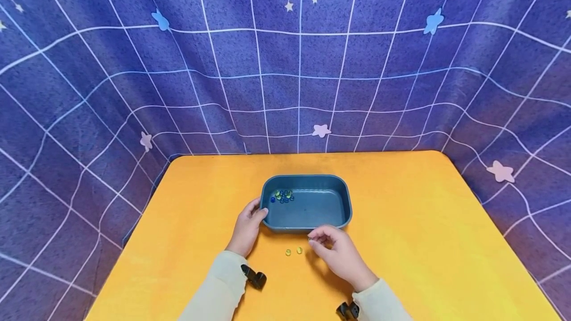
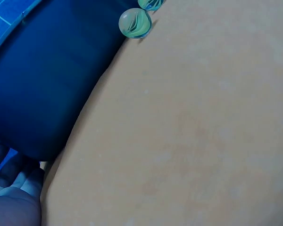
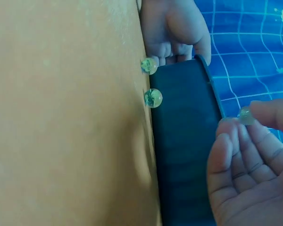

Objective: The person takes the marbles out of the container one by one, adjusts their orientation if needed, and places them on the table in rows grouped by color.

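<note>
The left hand [image 1: 245, 228] grips the bin [image 1: 317, 212] at eight o'clock; the right hand [image 1: 336, 251] (near the bin's five o'clock) pinches a marble [image 3: 245, 116] above the desk [image 1: 205, 197].

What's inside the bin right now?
Inside the bin, blue and yellow marbles cluster toward the left end, too small to count surely. The near wall hides its own inner face and anything lying close against it.
</note>
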`<action>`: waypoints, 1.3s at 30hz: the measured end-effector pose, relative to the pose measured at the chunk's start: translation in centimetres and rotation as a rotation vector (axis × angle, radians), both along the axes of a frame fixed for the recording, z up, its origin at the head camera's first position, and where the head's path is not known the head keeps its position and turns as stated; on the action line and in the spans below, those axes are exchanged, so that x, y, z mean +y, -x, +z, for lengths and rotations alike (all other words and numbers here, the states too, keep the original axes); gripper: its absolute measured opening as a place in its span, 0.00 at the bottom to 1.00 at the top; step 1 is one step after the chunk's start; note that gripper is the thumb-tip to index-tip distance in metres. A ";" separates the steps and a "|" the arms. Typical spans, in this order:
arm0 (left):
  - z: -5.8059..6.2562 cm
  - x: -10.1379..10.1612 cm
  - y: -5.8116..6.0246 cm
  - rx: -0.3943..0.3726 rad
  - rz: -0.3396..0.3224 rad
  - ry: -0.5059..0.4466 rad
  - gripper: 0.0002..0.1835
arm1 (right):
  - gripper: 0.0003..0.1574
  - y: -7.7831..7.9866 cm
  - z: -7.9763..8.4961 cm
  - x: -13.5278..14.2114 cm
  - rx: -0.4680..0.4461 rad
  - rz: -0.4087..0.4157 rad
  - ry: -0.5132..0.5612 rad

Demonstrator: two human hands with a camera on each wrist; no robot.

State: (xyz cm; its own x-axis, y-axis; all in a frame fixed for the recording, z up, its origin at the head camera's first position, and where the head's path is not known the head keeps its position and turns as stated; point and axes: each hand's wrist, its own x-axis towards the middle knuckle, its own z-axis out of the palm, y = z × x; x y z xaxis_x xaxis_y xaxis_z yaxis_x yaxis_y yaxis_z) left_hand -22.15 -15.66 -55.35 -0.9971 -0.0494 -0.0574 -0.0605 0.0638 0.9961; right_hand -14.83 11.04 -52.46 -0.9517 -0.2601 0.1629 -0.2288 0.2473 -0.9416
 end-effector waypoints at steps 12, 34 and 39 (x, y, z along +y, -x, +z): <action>0.2 0.0 -0.1 -0.006 -0.003 0.002 0.25 | 0.06 -0.4 -0.7 0.4 -0.048 0.028 0.017; 0.0 -0.2 0.0 -0.028 -0.008 -0.007 0.26 | 0.08 0.4 -2.9 0.6 -0.004 -0.039 -0.233; 1.1 0.1 -0.5 -0.048 -0.014 -0.007 0.27 | 0.09 0.3 -2.7 0.5 0.099 -0.054 -0.330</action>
State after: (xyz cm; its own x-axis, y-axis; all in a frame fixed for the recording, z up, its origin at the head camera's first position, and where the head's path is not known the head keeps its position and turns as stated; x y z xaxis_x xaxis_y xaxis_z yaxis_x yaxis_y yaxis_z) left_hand -21.63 -15.57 -54.24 -0.9938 -0.0345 -0.1058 -0.1077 0.0581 0.9925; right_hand -15.14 11.57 -55.11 -0.9494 -0.2637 0.1707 -0.2932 0.5490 -0.7827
